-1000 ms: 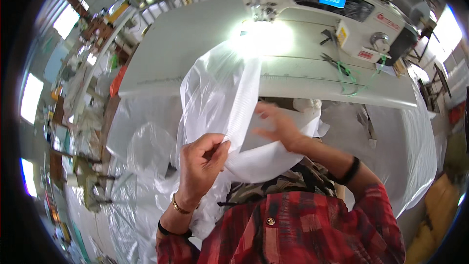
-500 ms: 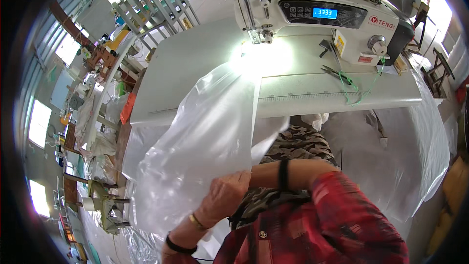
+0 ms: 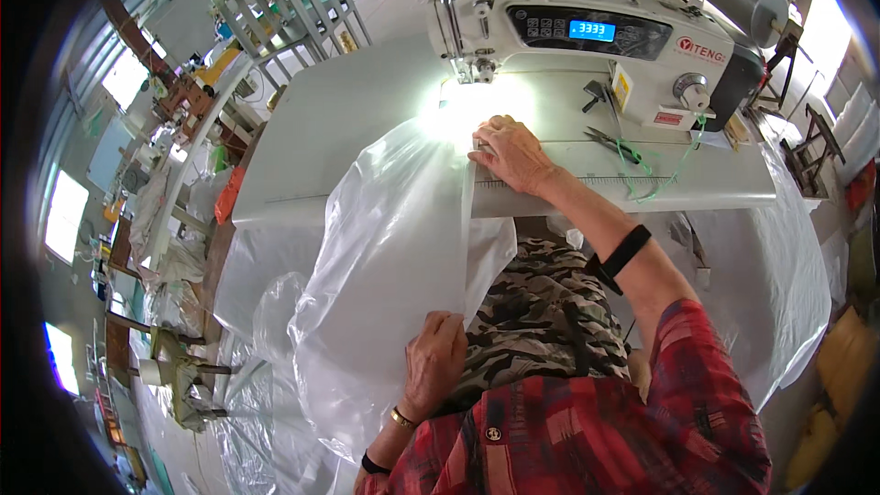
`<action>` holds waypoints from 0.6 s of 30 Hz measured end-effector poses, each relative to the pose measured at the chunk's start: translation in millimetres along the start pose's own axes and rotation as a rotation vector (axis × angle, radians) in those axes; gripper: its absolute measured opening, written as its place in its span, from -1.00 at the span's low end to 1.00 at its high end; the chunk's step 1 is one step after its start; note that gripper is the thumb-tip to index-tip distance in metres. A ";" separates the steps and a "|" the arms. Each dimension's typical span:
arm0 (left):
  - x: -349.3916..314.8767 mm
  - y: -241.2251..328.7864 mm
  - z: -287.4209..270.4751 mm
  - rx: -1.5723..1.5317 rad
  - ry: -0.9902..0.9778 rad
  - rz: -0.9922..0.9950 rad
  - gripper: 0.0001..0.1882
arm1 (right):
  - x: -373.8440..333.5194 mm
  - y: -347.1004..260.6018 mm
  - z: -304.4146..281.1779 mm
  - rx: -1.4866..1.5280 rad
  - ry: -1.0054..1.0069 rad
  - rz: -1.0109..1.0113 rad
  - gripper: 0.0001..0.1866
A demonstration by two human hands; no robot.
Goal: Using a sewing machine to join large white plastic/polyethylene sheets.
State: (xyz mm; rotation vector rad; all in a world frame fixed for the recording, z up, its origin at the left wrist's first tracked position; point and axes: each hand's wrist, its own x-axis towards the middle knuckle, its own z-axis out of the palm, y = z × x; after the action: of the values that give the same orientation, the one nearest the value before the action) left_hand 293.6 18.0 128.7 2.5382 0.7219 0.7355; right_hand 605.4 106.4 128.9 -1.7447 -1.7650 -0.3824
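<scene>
A clear plastic sheet (image 3: 385, 220) hangs from under the head of the sewing machine (image 3: 587, 27) down over the table's front edge to my lap. Close to my body, my left hand (image 3: 434, 357) is closed on the sheet's right edge, fingers curled round it. Farther up that edge, just in front of the lit needle area, my right hand (image 3: 515, 154) pinches the sheet between thumb and fingers. The needle area itself is washed out by the lamp's glare.
Right of my right hand, dark thread snips (image 3: 612, 144) lie on the machine table (image 3: 312, 147) beside a tangle of green thread (image 3: 653, 188). More plastic sheeting (image 3: 752, 275) hangs at the right. A stool (image 3: 179, 376) and a cluttered bench stand to the left.
My right hand has moved from beside my left hand up the sheet's edge to near the needle area. The left hand stays low, still gripping the edge.
</scene>
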 end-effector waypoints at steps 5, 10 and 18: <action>-8.4 12.4 6.6 -0.082 0.051 -0.220 -0.73 | 4.4 1.4 -1.3 0.061 -0.070 0.099 -0.70; -10.8 15.3 9.5 -0.158 0.032 -0.212 -0.66 | 3.0 2.6 -8.9 0.023 -0.219 0.107 -0.62; 4.5 0.0 28.5 -0.279 -0.108 -0.243 -0.65 | 2.2 9.7 -14.4 0.028 -0.262 0.104 -0.56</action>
State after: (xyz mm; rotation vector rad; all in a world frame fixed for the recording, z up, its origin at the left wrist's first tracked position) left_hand 313.4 14.1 108.0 2.1742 0.8114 0.5677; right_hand 618.2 100.3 139.1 -1.9276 -1.8370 -0.0863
